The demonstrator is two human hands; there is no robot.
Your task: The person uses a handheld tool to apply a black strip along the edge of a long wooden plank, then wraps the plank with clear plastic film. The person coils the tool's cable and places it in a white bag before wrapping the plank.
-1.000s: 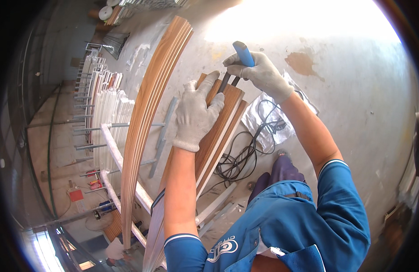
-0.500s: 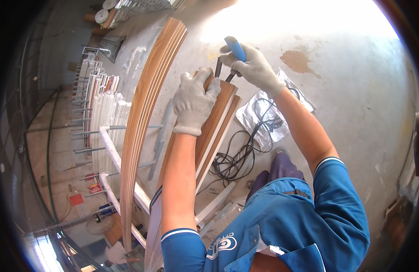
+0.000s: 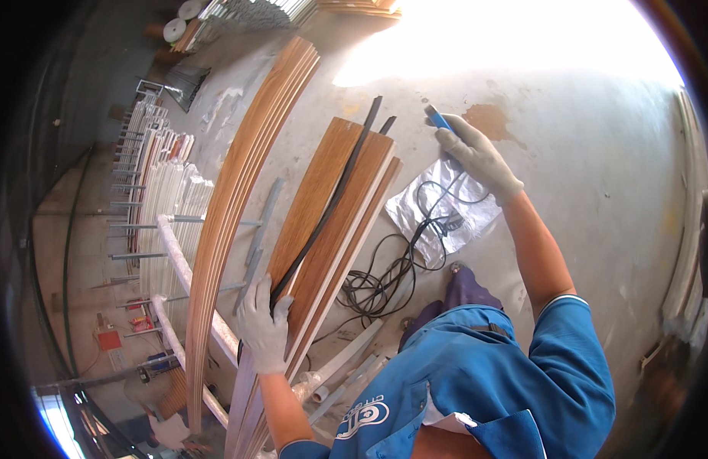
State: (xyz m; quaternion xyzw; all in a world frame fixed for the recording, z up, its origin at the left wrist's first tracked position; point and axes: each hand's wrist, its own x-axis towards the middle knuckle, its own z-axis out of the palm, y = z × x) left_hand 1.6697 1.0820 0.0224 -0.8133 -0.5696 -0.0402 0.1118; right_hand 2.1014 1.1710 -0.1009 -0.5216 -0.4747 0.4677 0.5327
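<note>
Two wood-grain profiles (image 3: 314,199) lie side by side in front of me, and a thin black rubber strip (image 3: 332,203) runs lengthwise along them, its end sticking out past their far ends. Low on the profiles, my gloved left hand (image 3: 264,325) rests with the strip between its thumb and fingers. A second dark strip end (image 3: 388,124) pokes out beside the first. Out to the right, over the floor, my gloved right hand (image 3: 479,157) is closed round a blue tool (image 3: 438,118); its working end is hidden.
Left of the profiles stands a stack of long brown boards (image 3: 251,153). White-wrapped rack bars (image 3: 178,264) pass beneath it, with white profiles (image 3: 170,222) beyond. Black cable (image 3: 384,287) lies coiled on the floor beside a silvery sheet (image 3: 415,203).
My left hand has slid down the profiles toward me, uncovering the black strip. My right hand has pulled away to the right and nearer, still holding the blue tool.
</note>
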